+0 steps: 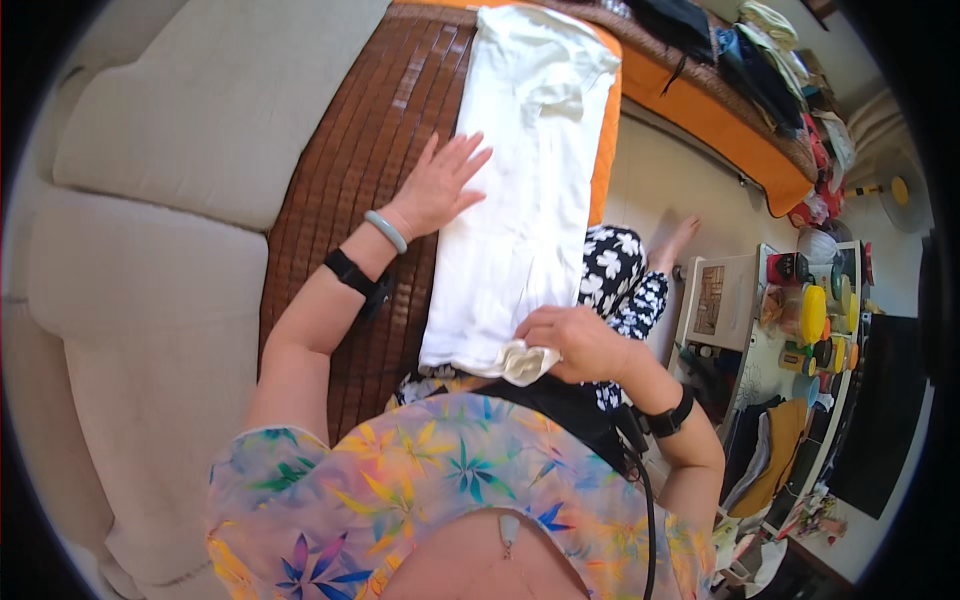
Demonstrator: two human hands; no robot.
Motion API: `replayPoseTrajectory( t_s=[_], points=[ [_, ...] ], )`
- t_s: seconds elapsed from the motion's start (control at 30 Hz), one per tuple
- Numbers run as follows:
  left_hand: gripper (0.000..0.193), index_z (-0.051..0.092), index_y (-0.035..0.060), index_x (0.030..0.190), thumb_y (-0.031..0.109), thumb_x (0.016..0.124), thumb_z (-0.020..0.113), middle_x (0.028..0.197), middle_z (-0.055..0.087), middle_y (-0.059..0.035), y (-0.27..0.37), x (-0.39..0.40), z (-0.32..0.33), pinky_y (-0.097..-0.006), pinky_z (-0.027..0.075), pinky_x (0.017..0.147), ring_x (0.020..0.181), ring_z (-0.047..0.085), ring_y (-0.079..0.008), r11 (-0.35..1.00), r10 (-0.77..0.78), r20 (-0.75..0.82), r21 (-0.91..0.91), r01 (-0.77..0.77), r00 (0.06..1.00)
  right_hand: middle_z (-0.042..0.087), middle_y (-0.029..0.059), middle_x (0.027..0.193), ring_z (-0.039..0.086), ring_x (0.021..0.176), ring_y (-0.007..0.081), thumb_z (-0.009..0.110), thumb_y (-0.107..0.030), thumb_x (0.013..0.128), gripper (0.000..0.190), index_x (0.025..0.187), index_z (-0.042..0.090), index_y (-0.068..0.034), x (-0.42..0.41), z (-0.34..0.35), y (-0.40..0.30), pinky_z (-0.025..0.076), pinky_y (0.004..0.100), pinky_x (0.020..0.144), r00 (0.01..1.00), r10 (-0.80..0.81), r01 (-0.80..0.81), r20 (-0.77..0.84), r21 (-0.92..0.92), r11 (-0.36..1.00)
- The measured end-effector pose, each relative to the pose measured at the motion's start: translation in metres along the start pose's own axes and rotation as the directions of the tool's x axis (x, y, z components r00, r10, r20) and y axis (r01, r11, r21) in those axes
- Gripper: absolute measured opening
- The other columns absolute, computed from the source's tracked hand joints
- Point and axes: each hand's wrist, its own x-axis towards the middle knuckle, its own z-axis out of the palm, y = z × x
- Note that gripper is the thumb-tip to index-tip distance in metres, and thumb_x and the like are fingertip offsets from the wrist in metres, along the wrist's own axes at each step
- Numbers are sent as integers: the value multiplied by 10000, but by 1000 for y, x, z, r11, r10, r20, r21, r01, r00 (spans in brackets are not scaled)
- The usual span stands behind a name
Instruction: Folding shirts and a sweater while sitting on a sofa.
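Note:
A long white garment [517, 210], folded lengthwise like a pair of trousers, stretches away from my lap. My left hand [442, 184] is spread with the palm down, its fingertips at the garment's left edge. Nothing is held in it. At the near end, my right hand [574, 341] pinches the right corner of the cloth, where the hem [527, 364] is bunched into small folds. The far end of the garment looks rumpled. Beneath it lies a brown slatted mat [360, 150] with an orange border [604, 161].
Beige sofa cushions [165, 277] line the left side. Clothes [750, 67] are piled on an orange-edged seat [697, 127] at the far right. A cart [720, 292] with jars [814, 315] stands to the right, near folded clothes [776, 457] and a dark screen [877, 412]. A cable [649, 525] hangs by my right arm.

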Motion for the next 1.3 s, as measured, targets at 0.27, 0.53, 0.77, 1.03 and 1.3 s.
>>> replayPoseTrajectory(
  t_s=[0.27, 0.53, 0.77, 1.03, 1.3],
  points=[
    [619, 315, 96, 1457, 398, 942, 479, 1550, 226, -107, -4, -18, 1, -502, 81, 1165, 1440, 169, -262, 992, -73, 157, 116, 55, 985, 650, 78, 1007, 622, 955, 279, 642, -45, 689, 253, 942, 648, -52, -5, 0, 3, 518, 361, 786, 1000, -15, 15, -1, 25, 1000],
    [753, 379, 77, 1417, -132, 701, 478, 1488, 359, -92, 47, -85, -54, -565, 86, 1149, 1409, 273, -279, 952, 245, 359, -265, -153, 901, 662, 106, 1019, 637, 946, 299, 647, -46, 729, 243, 971, 633, -41, -8, -5, 10, 514, 353, 797, 994, 24, -6, -103, 163, 987],
    [695, 338, 72, 1438, 192, 821, 637, 1494, 354, -116, 91, -121, -47, -604, 40, 1118, 1398, 291, -325, 893, 47, 189, -447, 43, 981, 666, 133, 1033, 651, 931, 281, 617, -57, 811, 234, 1042, 615, -18, 0, -20, 10, 496, 318, 820, 959, 101, 9, -264, 388, 922],
    [416, 575, 32, 1256, 227, 890, 601, 1276, 590, -109, 87, -103, -45, -493, 112, 1105, 1274, 445, -272, 641, -194, 15, -755, 138, 981, 666, 110, 914, 655, 818, 194, 621, -25, 803, 219, 1022, 621, -13, 4, -55, -1, 490, 279, 741, 896, 141, 11, -421, 337, 941],
    [319, 589, -25, 1204, 151, 981, 445, 1130, 654, -101, -4, -11, -30, -285, 520, 850, 991, 634, -151, -133, -332, 179, -981, 142, 926, 692, 63, 881, 623, 757, 116, 689, -142, 826, 252, 1040, 654, -13, 57, -105, 52, 484, 261, 693, 696, 402, -177, -595, 401, 899]
  ],
)
